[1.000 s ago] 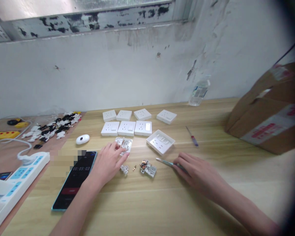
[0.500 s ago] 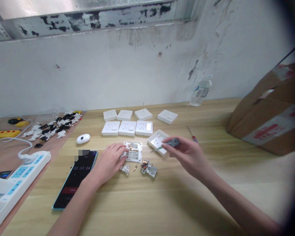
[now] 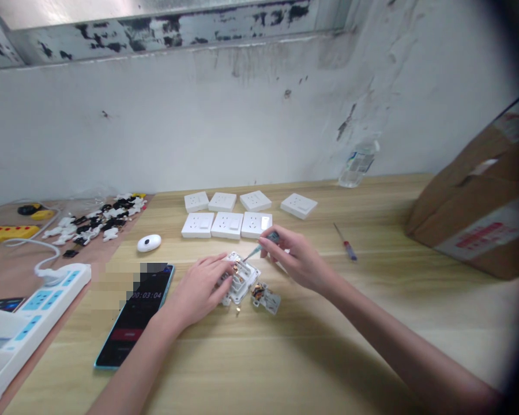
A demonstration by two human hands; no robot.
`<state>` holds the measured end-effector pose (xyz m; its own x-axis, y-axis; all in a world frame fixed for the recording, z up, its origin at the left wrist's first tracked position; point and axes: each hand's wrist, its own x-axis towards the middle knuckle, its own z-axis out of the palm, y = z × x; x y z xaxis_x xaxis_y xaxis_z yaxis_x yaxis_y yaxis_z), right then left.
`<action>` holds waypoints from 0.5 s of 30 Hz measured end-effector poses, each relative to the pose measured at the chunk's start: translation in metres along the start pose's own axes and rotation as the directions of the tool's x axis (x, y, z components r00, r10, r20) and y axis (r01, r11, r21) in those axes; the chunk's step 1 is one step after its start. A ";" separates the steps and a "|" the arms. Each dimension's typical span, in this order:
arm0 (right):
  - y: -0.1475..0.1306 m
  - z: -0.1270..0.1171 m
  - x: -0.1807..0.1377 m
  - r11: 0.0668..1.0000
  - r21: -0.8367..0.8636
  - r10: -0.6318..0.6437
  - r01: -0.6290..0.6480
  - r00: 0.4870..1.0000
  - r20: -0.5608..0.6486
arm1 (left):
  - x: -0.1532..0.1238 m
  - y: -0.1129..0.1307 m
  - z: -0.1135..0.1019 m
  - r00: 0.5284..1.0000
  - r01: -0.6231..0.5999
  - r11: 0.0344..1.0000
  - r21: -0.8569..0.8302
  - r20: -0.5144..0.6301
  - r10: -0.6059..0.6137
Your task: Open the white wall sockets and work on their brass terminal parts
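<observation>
One white socket plate, its inner side up and brass showing in its channels, lies on the table between the two hands; it has turned askew since half a second ago. The left hand holds it at its left edge, fingers and thumb drawn in narrow. The right hand pinches a screwdriver, whose tip has swung across to the plate's far part; whether it touches is too small to tell. That shift suggests the work is now on the plate's inner fittings. A grey module sits just right of the plate, a small brass piece on its near side. Finished-looking sockets stand beyond the plate; a phone lies well to its left.
</observation>
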<state>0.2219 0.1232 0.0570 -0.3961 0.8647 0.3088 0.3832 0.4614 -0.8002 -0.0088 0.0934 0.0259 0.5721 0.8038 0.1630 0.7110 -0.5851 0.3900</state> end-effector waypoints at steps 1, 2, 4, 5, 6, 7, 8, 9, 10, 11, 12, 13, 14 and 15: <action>0.000 0.001 0.004 1.000 -0.023 -0.001 0.001 1.000 0.000 | 0.000 -0.001 0.001 1.000 -0.003 1.000 -0.001 0.001 0.003; 0.000 0.003 0.007 0.999 -0.047 -0.002 0.002 1.000 -0.002 | 0.000 -0.003 0.002 1.000 -0.007 1.000 -0.002 0.000 0.007; 0.000 0.006 0.014 0.996 -0.086 -0.005 0.005 1.000 -0.002 | 0.000 -0.004 0.004 1.000 -0.016 1.000 -0.007 -0.013 0.016; 0.000 0.007 0.016 0.995 -0.099 -0.008 0.008 1.000 0.001 | 0.000 -0.005 0.004 1.000 -0.017 1.000 -0.009 -0.024 0.017; 0.000 0.009 0.017 0.994 -0.107 -0.011 0.012 1.000 0.009 | 0.000 -0.005 0.004 0.999 -0.020 1.000 -0.010 -0.032 0.020; 0.000 0.010 0.018 0.993 -0.114 -0.016 0.018 1.000 0.020 | 0.000 -0.004 0.003 0.999 -0.026 1.000 -0.006 -0.036 0.026; 0.001 0.011 0.018 0.992 -0.121 -0.020 0.024 0.999 0.030 | 0.000 -0.003 0.003 0.999 -0.034 0.999 0.003 -0.035 0.034; 0.001 0.012 0.018 0.991 -0.129 -0.025 0.030 0.999 0.038 | 0.000 -0.002 0.002 0.999 -0.043 0.999 0.017 -0.028 0.044; 0.001 0.013 0.017 0.990 -0.137 -0.030 0.036 0.999 0.043 | 0.000 -0.001 0.002 0.998 -0.052 0.998 0.034 -0.018 0.053; 0.002 0.013 0.017 0.989 -0.144 -0.034 0.041 0.998 0.045 | 0.000 0.001 0.001 0.998 -0.060 0.997 0.050 -0.007 0.060; 0.002 0.014 0.016 0.988 -0.149 -0.037 0.043 0.998 0.045 | 0.000 0.002 0.001 0.998 -0.064 0.996 0.065 0.001 0.064; 0.003 0.014 0.016 0.987 -0.153 -0.037 0.044 0.998 0.046 | 0.000 0.002 0.000 0.998 -0.064 0.995 0.075 0.007 0.064; 0.003 0.015 0.016 0.987 -0.156 -0.037 0.044 0.998 0.048 | 0.000 0.003 0.000 0.998 -0.064 0.995 0.081 0.013 0.063; 0.003 0.015 0.016 0.987 -0.158 -0.035 0.043 0.998 0.051 | 0.000 0.003 0.000 0.998 -0.063 0.995 0.082 0.017 0.062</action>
<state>0.2043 0.1358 0.0514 -0.4510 0.8369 0.3102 0.4931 0.5233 -0.6950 -0.0068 0.0911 0.0276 0.6218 0.7642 0.1715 0.7047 -0.6415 0.3031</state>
